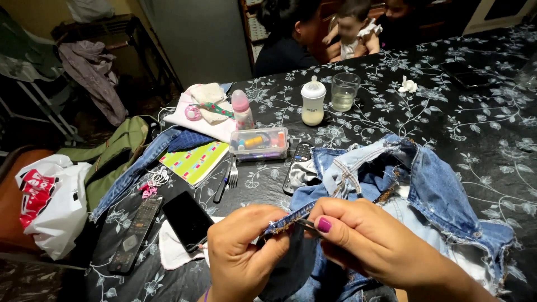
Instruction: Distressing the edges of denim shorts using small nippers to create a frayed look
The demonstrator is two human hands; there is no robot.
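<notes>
My left hand point(241, 251) pinches a folded seam edge of the blue denim jeans point(430, 190) near the bottom centre. My right hand point(369, 240), with a pink-painted thumbnail, grips a small thin metal tool point(305, 225) pressed against that same seam. The two hands are almost touching over the fabric. The jeans lie crumpled on the black floral tablecloth point(492, 128) to the right of my hands. The tip of the tool is hidden between my fingers and the denim.
A clear box of thread spools point(259, 143), two remotes point(135, 234) point(298, 162), a dark phone point(187, 220), a fork point(233, 173), a colourful notebook point(196, 161), baby bottles point(312, 101) and a glass point(343, 91) lie on the table. People sit at the far end.
</notes>
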